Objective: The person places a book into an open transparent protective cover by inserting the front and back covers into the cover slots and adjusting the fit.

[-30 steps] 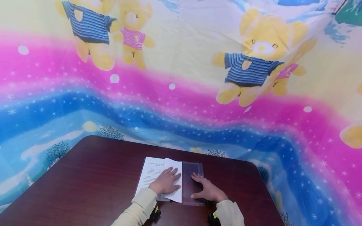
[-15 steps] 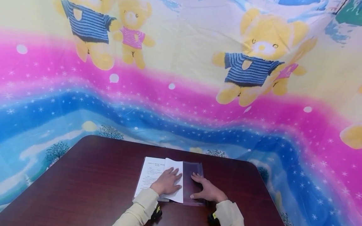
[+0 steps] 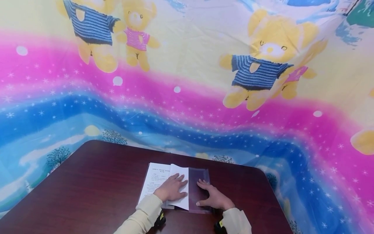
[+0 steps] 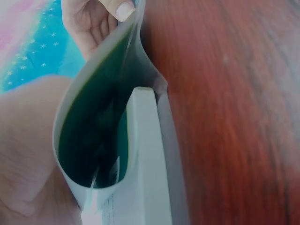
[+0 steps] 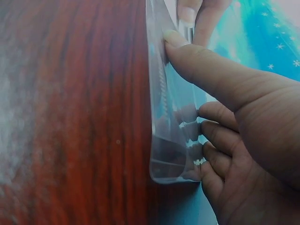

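Note:
A book (image 3: 153, 182) with a printed white page lies on the table, its thick block of pages (image 4: 150, 154) seen edge-on in the left wrist view. A white flap (image 3: 183, 202) bends over from it, and its inner side looks dark green in the left wrist view. My left hand (image 3: 171, 188) rests on this flap, fingers spread. Right of the flap lies a clear plastic cover (image 3: 194, 177). My right hand (image 3: 215, 196) rests on the plastic with thumb and fingers apart; its thumb (image 5: 201, 63) presses the sheet (image 5: 171, 159) in the right wrist view.
The dark red-brown wooden table (image 3: 87, 185) has rounded far corners. Behind it hangs a cloth (image 3: 187, 107) printed with bears and snowflakes. Black wrist cameras (image 3: 160, 221) sit under both light sleeves (image 3: 237, 219).
The white flap and left hand shift very slightly right, then back left. The right hand stays nearly still on the plastic.

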The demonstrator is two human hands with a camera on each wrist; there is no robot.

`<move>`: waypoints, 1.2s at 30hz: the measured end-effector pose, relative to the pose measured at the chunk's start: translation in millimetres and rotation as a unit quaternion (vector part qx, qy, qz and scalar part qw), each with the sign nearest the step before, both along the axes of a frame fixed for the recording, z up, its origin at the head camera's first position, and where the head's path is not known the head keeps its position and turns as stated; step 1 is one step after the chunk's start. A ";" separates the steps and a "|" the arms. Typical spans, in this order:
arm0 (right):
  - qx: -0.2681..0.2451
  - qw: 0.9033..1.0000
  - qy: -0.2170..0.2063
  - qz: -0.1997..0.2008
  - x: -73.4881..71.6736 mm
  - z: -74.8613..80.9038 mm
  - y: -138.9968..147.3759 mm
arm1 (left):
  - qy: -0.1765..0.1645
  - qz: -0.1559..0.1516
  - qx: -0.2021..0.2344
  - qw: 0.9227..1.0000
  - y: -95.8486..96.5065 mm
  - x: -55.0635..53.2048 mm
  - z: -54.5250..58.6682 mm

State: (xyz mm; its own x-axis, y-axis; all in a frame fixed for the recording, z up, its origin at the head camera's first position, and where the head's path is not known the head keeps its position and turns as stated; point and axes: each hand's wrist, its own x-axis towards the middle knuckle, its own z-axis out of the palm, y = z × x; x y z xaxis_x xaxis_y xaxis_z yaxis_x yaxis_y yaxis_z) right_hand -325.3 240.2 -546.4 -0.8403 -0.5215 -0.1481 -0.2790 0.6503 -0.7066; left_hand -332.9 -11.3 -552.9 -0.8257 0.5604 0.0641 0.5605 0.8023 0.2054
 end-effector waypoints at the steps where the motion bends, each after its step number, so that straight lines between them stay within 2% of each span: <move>1: 0.001 1.000 0.001 -0.001 0.1 0.0 -0.2 | -0.004 0.000 0.001 1.000 -0.7 0.1 0.4; 5: 0.000 1.000 0.001 -0.004 0.3 0.0 -0.8 | -0.010 0.000 -0.002 1.000 -2.5 0.3 1.8; 13: -0.004 1.000 0.003 0.000 0.1 0.2 -1.5 | 0.004 0.002 -0.021 1.000 -3.1 0.5 3.1; 26: 0.003 1.000 0.006 -0.001 -1.3 -0.7 -0.6 | 0.018 -0.001 -0.015 1.000 2.3 -1.2 -1.9; 36: 0.006 1.000 0.004 -0.004 -2.8 -5.4 0.5 | 0.016 0.002 0.001 1.000 4.9 2.2 -1.7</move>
